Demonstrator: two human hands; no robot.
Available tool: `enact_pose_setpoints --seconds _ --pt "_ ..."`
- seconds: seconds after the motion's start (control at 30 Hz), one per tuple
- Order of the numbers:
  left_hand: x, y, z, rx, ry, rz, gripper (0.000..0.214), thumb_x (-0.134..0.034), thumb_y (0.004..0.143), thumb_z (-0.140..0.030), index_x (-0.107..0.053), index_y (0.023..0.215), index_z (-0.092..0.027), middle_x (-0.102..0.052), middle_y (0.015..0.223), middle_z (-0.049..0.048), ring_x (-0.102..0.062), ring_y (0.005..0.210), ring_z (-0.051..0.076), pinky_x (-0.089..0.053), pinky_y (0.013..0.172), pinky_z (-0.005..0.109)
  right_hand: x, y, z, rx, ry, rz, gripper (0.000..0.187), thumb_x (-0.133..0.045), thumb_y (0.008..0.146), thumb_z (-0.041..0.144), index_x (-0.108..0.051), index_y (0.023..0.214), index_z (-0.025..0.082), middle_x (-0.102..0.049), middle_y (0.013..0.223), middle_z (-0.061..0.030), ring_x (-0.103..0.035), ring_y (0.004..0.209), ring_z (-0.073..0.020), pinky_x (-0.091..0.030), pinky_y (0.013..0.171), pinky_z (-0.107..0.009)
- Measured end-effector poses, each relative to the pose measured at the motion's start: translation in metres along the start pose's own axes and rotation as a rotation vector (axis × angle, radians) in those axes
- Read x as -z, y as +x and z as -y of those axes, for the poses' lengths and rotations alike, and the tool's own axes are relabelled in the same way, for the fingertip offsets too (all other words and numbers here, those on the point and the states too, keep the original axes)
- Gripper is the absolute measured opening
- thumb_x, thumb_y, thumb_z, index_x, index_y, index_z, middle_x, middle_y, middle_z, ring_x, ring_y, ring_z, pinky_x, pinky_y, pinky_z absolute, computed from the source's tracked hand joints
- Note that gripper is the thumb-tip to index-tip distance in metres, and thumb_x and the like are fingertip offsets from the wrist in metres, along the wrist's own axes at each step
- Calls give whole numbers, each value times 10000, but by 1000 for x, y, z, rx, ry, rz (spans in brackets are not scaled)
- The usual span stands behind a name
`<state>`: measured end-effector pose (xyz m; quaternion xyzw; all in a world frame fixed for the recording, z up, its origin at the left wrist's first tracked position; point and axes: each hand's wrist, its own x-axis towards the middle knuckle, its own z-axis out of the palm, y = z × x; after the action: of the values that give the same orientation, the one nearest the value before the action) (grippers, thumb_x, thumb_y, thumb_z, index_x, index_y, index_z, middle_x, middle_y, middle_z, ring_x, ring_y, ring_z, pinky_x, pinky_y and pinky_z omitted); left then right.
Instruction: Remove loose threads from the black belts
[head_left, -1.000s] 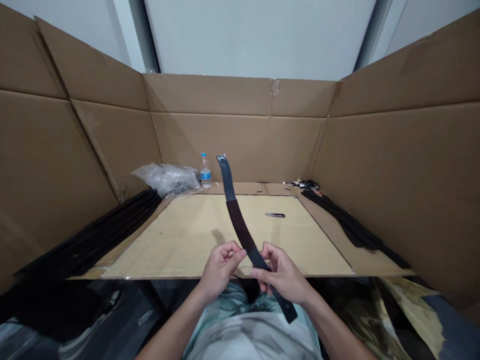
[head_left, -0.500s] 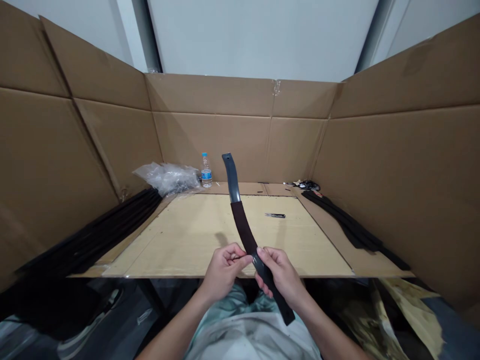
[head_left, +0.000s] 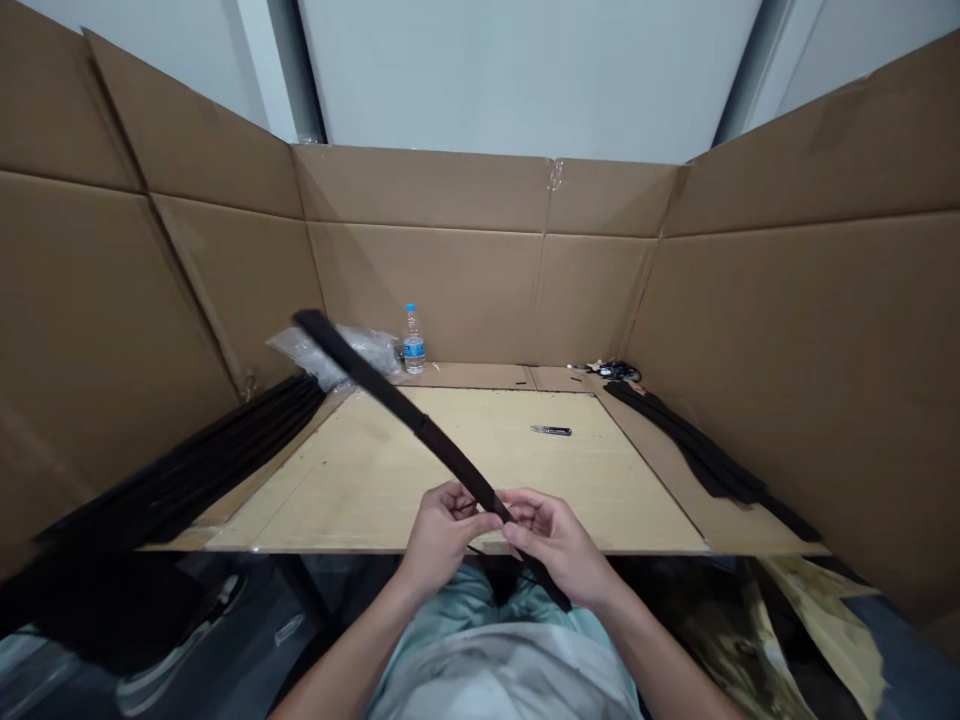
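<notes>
A long dark strap (head_left: 390, 402) slants from upper left, near the plastic bag, down to my lap. My left hand (head_left: 442, 530) pinches it with thumb and fingers at the near edge of the board. My right hand (head_left: 559, 545) is curled round the same strap just to the right, and the lower end of the strap pokes out below its palm. Both hands hover over the front edge of the pale work board (head_left: 615, 490).
A small metal tool (head_left: 551, 431) lies mid-board. A water bottle (head_left: 412, 342) and a crumpled plastic bag (head_left: 341, 352) sit at the back left. Stacks of dark straps lie along the left (head_left: 202, 465) and right (head_left: 697, 445). Cardboard walls (head_left: 795, 330) enclose the bench.
The strap's free end has swung from standing nearly upright to leaning far left. Both hands kept their hold and shifted slightly, the right one turning its palm up.
</notes>
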<state>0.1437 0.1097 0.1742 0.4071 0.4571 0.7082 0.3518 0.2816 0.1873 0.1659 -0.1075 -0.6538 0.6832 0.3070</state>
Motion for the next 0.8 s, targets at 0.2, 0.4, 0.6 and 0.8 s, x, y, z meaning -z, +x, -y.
enact_pose_setpoints --seconds 0.2,0.4,0.6,0.8 --pt "1 -2 -6 13 -26 134 244 -830 523 -225 -679 673 -107 -652 621 37 -580 579 140 -456 564 222 -3 -3 3 -73 49 127 378 -748 713 404 -478 769 145 -599 646 14 -560 463 -84 -445 446 -196" --pt "1 -3 -2 -25 15 149 252 -793 601 -301 -636 584 -104 -588 546 16 -496 496 100 -390 495 203 -8 -6 2 -73 143 117 436 -623 805 528 -351 770 189 -646 595 -15 -499 383 -60 -346 377 -145" --pt "4 -5 5 7 121 170 307 -777 630 -356 -601 600 -107 -580 570 30 -500 521 115 -373 517 222 -14 -6 -5 -150 181 -59 487 -537 814 631 -453 740 157 -517 438 32 -375 312 -41 -247 325 -144" --pt "1 -6 3 5 151 130 386 -763 637 -429 -530 575 -127 -496 519 -10 -407 464 76 -287 456 201 -17 -5 -6 -127 213 -126 474 -555 805 622 -455 749 162 -510 445 32 -380 325 -56 -255 336 -163"
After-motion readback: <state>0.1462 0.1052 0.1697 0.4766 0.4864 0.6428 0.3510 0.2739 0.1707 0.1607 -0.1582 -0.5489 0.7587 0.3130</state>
